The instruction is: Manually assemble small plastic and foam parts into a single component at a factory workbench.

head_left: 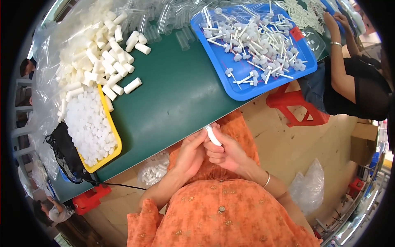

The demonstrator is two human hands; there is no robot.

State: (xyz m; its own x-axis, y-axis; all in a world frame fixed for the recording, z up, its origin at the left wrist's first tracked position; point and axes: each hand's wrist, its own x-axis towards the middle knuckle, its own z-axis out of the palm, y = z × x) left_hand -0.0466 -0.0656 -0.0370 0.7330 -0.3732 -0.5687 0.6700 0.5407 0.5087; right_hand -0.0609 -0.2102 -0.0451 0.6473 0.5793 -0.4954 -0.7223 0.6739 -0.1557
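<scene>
A small white tube (213,136) sits between both my hands, just off the near edge of the green table (177,86). My right hand (226,153) is closed around its lower part. My left hand (192,153) pinches at its upper end with the fingertips. Both hands hover over my lap, above my orange clothing.
A yellow tray (114,138) of small white caps sits at the left, with white cylinders (103,61) heaped behind it. A blue tray (251,88) of white stick parts lies at the right. Clear tubes (164,20) are piled far back. Another person (349,78) sits at the right. A bag of white parts (154,171) hangs below the table.
</scene>
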